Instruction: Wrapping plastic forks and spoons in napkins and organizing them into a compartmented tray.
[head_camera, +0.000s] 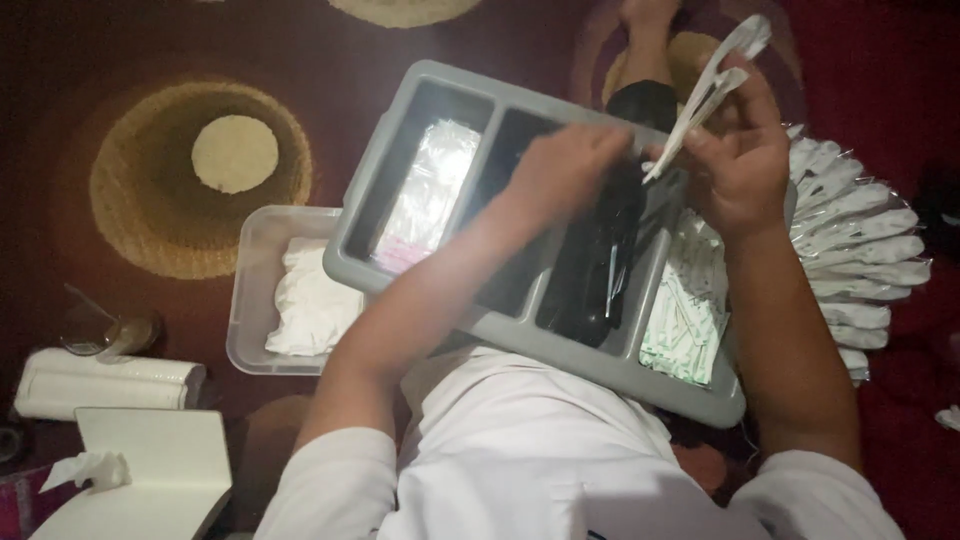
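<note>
Fingers (700, 140) on the right hand (740, 165) are pinching a slim white packet (715, 85), which sticks up and away past the far edge of the grey divided tray (400, 120). The left hand (565, 170) is curled with its fingers bent down over the tray's third slot, right against the lower end of that packet; can't tell from here if it's actually gripping anything.

The tray sits tilted across the person's lap, so it eats most of the middle space. Its four slots run side by side: clear plastic bags (425, 195) in the leftmost one, a dark slot next, black utensils (600, 265) in the third, and small white-and-green packets (690, 310) in the rightmost one. The near rim is pressed right up to the white shirt (520, 450), so no slack there.

On the left, the tray's corner overlaps a clear plastic bin (245, 300) holding folded white napkins (310, 295). On the right, a fan of finished white packets (860, 250) spreads out over the red carpet (60, 60) from under the right forearm, so that side is pretty crowded too.

The open room is mostly far left, on the carpet with its tan circle pattern. Down in the near-left corner there's a white roll (100, 380), a white box (160, 470) with a crumpled tissue on it, and a small glass (125, 335).
</note>
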